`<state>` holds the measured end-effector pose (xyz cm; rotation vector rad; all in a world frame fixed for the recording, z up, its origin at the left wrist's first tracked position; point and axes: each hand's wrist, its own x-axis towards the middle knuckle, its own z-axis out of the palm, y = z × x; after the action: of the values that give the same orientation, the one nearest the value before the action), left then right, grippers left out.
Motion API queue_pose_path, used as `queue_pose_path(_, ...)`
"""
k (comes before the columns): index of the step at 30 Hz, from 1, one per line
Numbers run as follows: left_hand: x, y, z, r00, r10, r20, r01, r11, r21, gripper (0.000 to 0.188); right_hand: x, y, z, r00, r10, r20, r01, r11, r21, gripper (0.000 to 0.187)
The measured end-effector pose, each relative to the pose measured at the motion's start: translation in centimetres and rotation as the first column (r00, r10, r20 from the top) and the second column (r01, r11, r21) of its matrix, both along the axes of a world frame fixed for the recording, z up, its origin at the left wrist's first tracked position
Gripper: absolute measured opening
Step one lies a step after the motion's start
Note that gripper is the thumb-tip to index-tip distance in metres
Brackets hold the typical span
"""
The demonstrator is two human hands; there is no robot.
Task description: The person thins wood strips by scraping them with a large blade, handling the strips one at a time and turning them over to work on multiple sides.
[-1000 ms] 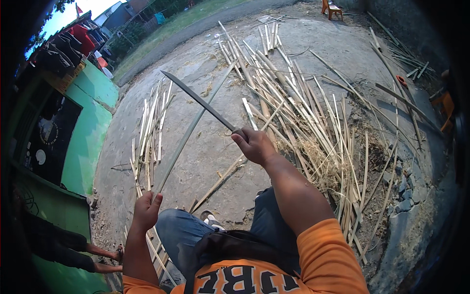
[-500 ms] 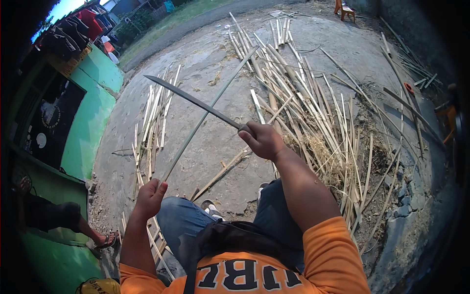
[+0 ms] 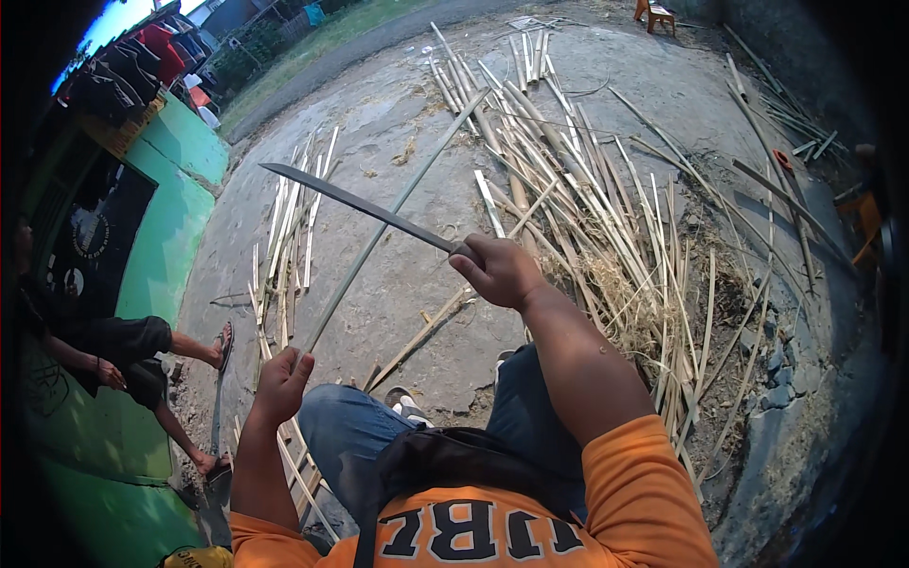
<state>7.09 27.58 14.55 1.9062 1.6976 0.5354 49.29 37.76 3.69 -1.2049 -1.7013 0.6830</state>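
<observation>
My right hand (image 3: 497, 270) is closed round the handle of a long machete (image 3: 355, 204), its dark blade pointing to the far left. In my left hand (image 3: 282, 383) is the near end of a long greenish bamboo strip (image 3: 346, 284). The strip slants away from me to the far right, towards the bamboo pile. Blade and strip cross in front of me; whether they touch I cannot tell. My right fingers hide most of the machete's handle.
A big pile of split bamboo (image 3: 578, 180) spreads on the concrete to the right, with pale shavings (image 3: 620, 293) at its near end. A smaller bundle of strips (image 3: 289, 218) lies left. Another person's leg (image 3: 189, 346) reaches in beside the green wall (image 3: 156, 237). An orange chair (image 3: 655, 14) stands far off.
The machete blade has lowered slightly and shifted left along the bamboo strip. At the left, the other person has stepped further into view. Both my hands keep their grip.
</observation>
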Motion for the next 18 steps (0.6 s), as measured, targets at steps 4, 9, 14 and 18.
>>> queue_pose_path(4, 0.9, -0.4, 0.6, 0.999, -0.017, -0.048, 0.018, 1.0, 0.019, 0.052, 0.9, -0.2, 0.8, 0.993, 0.052, 0.105, -0.05, 0.999, -0.018, 0.047)
queue_pose_path(9, -1.2, -0.6, 0.0, 0.993, -0.048, -0.106, 0.049, 0.999, 0.013, 0.051, 1.5, 0.3, 0.4, 0.991, -0.127, 0.047, 0.13, 0.987, -0.09, 0.048)
queue_pose_path(14, -1.0, -0.3, -0.3, 0.999, -0.017, 0.033, 0.019, 0.999, -0.043, 0.05, -0.7, -0.5, 0.8, 0.993, -0.055, 0.104, 0.049, 0.997, 0.059, 0.044)
queue_pose_path(18, -0.5, -0.6, 0.2, 0.999, -0.036, 0.008, 0.036, 0.998, -0.052, 0.05, -0.1, 0.1, 0.8, 0.979, -0.089, 0.185, 0.098, 0.994, -0.038, 0.037)
